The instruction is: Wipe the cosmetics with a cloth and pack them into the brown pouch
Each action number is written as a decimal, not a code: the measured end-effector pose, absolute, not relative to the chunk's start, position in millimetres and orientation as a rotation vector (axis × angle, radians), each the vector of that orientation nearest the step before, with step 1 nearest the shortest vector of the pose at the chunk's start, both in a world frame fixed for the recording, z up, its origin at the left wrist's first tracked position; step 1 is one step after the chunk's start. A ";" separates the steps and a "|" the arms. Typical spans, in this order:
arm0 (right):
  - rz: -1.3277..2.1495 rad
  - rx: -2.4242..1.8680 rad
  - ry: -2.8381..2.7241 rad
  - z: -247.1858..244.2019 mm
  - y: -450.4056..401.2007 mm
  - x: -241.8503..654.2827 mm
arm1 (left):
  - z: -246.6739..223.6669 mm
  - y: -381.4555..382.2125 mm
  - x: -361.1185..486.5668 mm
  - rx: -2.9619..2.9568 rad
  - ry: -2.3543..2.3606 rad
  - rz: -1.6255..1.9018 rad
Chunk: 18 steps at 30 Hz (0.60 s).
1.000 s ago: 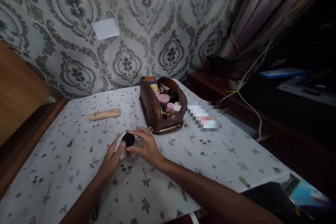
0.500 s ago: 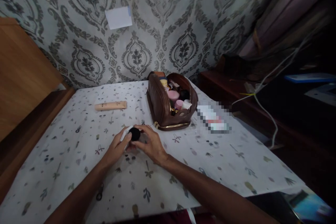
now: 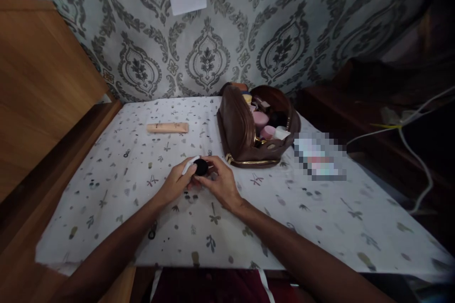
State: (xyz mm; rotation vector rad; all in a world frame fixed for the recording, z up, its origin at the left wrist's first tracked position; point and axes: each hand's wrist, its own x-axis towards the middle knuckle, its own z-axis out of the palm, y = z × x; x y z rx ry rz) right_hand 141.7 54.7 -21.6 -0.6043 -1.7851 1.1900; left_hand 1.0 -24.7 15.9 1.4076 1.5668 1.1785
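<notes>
Between my two hands, above the patterned tablecloth, is a small round item with a black top (image 3: 201, 167). A thin white piece (image 3: 190, 165) shows along its left side; whether the two are joined I cannot tell. My left hand (image 3: 177, 181) is closed on the item, its thumb resting by the black top. From the other side, the curved fingers and thumb of my right hand (image 3: 221, 181) grip it. Beyond my hands lies a beige squeeze tube (image 3: 168, 128). Right of it stands an unzipped brown cosmetic bag (image 3: 236, 118), filled with pink, white and black-topped containers.
A white tablecloth (image 3: 121, 180) with small plant prints covers the table. Its right side holds a pixelated flat object (image 3: 320, 157). A wooden panel (image 3: 46, 75) borders the left, and a white cable (image 3: 423, 161) hangs at the right. Patterned wallpaper (image 3: 208, 57) stands behind.
The view has shifted, so the table, bag and tube appear farther right and slightly higher. Both hands keep hold of the black-topped item, with little change in their grip.
</notes>
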 end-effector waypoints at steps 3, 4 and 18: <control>1.156 -0.630 -1.799 -22.2 55.3 141.4 | 15.1 -25.5 1.0 1.438 1.609 1.156; 1.146 -0.638 -1.806 -22.1 55.6 141.6 | 14.9 -25.8 0.9 1.453 1.634 1.143; 1.198 -0.645 -1.821 -26.4 57.6 143.6 | 14.5 -28.5 0.1 1.608 1.822 1.080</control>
